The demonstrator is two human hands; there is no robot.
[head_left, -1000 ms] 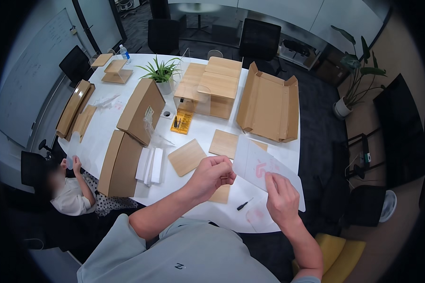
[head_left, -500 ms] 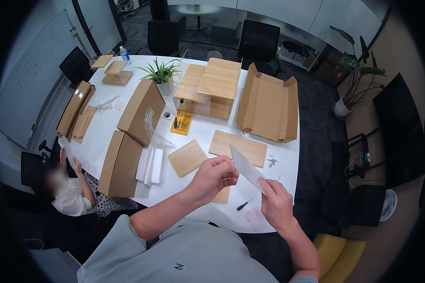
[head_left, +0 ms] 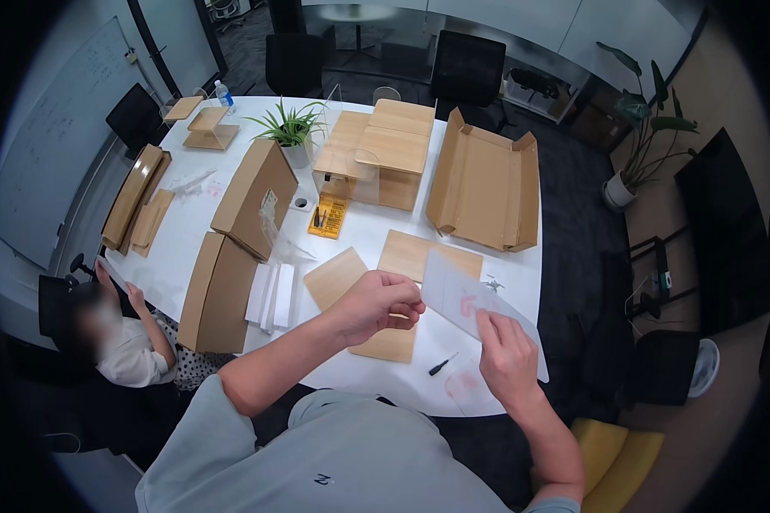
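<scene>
My right hand [head_left: 509, 359] grips a translucent clear panel [head_left: 447, 280] with rounded corners and a red printed mark, held tilted above the table. My left hand [head_left: 372, 306] is closed in a pinch at the panel's left edge; whatever lies between its fingertips is too small to make out. Beneath the hands are a light wooden board [head_left: 329, 275], a second board [head_left: 398, 250] behind it and a smaller one [head_left: 385, 349] nearer me. A black screwdriver [head_left: 440, 368] rests near the front edge. Several screws [head_left: 493, 283] lie partly behind the panel.
Cardboard boxes [head_left: 222, 295] stand left of my arms; an open carton [head_left: 483, 184] lies at the back right. White foam strips [head_left: 273, 299], a yellow tool set [head_left: 327, 217], a wooden shelf unit [head_left: 398, 128] and a potted plant [head_left: 294, 137] share the table [head_left: 222, 167]. Another person [head_left: 133, 350] sits at left.
My right hand has turned the panel from nearly edge-on to showing its broad face. My left hand has shifted slightly left and up, still pinched.
</scene>
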